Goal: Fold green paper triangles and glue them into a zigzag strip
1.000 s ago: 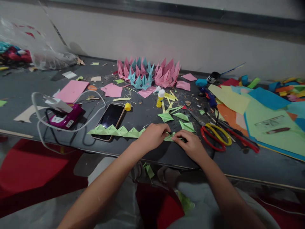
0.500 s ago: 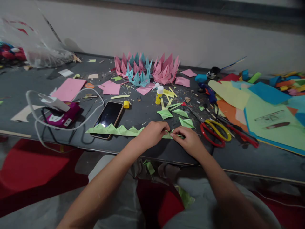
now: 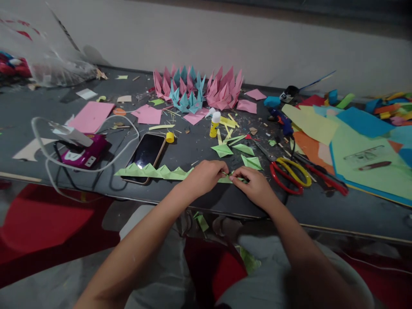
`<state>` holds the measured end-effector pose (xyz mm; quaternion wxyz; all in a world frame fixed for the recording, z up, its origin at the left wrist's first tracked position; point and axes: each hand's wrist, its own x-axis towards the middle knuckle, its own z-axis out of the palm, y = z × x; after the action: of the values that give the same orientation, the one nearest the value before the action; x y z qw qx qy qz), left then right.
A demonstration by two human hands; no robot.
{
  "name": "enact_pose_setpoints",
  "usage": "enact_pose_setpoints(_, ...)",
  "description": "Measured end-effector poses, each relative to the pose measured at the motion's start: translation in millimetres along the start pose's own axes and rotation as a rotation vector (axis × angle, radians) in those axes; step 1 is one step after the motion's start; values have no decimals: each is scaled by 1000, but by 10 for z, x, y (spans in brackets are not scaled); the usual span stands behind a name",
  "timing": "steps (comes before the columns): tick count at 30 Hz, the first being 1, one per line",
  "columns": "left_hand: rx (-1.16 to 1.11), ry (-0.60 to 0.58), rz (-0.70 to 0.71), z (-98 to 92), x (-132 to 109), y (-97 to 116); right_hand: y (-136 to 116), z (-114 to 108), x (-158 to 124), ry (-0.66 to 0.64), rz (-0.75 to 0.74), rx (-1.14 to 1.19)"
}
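A long green paper strip (image 3: 167, 173) with a row of folded points lies along the table's front edge, its left end over a phone (image 3: 146, 155). My left hand (image 3: 207, 175) pinches the strip near its right part. Close beside it, my right hand (image 3: 252, 183) has thumb and fingertips closed on the same green paper. The fingertips of both hands nearly meet. Loose folded green pieces (image 3: 252, 162) lie just beyond my hands. A glue stick (image 3: 214, 125) stands uncapped behind them, its yellow cap (image 3: 170, 137) near the phone.
Pink and blue folded-paper rings (image 3: 188, 92) stand near the wall. Scissors (image 3: 291, 175) and a glue gun (image 3: 281, 121) lie right, beside coloured sheets (image 3: 363, 150). A purple power adapter (image 3: 84, 152) with white cable sits left. Paper scraps are scattered around.
The view has shifted slightly, so the table's contents appear a little higher. Both hands remain at the same part of the green strip, with only slight finger movement.
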<state>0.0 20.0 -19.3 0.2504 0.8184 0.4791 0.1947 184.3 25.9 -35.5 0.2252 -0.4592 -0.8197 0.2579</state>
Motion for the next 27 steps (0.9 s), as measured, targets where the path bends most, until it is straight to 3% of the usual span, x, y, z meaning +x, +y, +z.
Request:
enact_pose_setpoints(21,85,-8,-7,36,1,14,11,36,45,11,32,-15)
enact_pose_setpoints(27,418,137,27,39,-146,231,28,87,31,32,59,-56)
